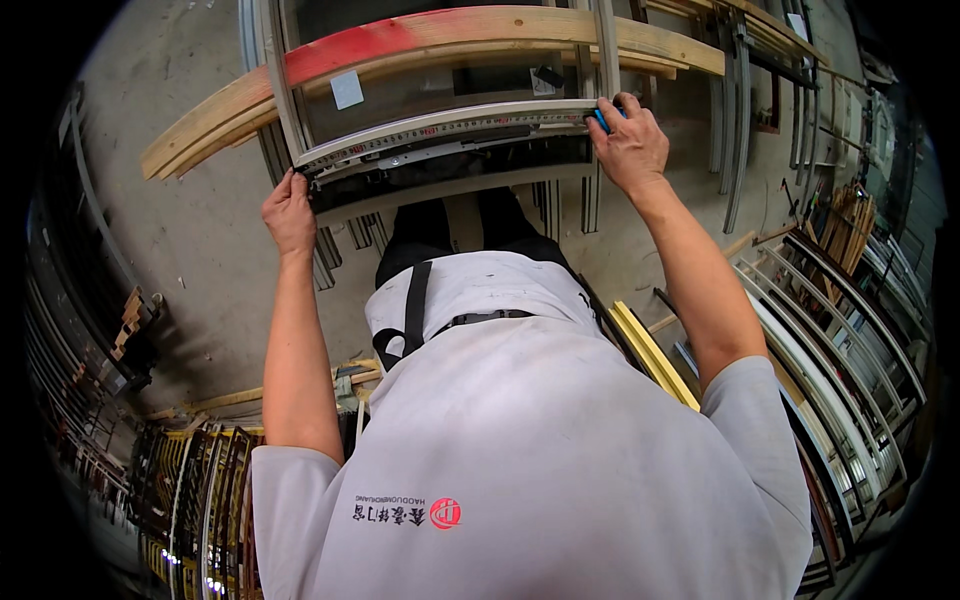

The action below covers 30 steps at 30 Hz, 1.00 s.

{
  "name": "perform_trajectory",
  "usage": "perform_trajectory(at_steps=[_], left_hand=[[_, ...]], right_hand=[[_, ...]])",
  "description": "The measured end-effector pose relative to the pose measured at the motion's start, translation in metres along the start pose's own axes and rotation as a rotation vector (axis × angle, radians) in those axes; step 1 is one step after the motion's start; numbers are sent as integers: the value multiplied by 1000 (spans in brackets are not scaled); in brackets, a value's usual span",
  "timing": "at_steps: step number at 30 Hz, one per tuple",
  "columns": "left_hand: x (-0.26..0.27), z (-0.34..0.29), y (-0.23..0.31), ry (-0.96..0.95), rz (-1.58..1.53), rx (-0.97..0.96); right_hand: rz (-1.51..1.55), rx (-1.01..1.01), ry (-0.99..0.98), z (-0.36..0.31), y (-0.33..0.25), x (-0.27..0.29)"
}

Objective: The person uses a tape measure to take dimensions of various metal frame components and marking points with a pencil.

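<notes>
A tape measure (440, 132) is drawn out along the near bar of a metal frame (430, 113). At its left end my left hand (291, 214) pinches the tip of the blade against the frame's corner. My right hand (630, 143) is closed around the blue case (604, 120) at the other end, beside the frame's right upright; fingers cover most of the case. Below the blade runs a thin metal strip with small fittings (420, 156). Wooden beams (440, 30), one painted partly red, lie across beyond the bar.
A pale square sticker (347, 90) is on the panel inside the frame. Racks of long profiles (830, 370) stand at the right, with more at the lower left (200, 500). Dark profiles (75, 270) line the left side. A yellow bar (655, 355) lies near my right side.
</notes>
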<state>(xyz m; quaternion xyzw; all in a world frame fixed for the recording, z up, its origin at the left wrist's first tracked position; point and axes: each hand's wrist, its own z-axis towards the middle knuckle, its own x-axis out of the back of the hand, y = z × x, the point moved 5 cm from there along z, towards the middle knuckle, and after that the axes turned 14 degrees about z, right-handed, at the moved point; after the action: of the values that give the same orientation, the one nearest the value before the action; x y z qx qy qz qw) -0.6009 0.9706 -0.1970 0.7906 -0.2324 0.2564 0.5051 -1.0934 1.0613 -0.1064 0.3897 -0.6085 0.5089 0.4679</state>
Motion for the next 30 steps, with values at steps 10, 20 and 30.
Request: perform_trajectory(at_steps=[10,20,30], left_hand=[[2,-2,6,-7,20,23],[-2,1,0,-7,67,-41],[24,-28,-17,118,216,-57]], right_hand=[[-10,4,-19,2,-5,1],[-20,-18,-10,-4,2,0],[13,-37,-16,-3,1,-2]])
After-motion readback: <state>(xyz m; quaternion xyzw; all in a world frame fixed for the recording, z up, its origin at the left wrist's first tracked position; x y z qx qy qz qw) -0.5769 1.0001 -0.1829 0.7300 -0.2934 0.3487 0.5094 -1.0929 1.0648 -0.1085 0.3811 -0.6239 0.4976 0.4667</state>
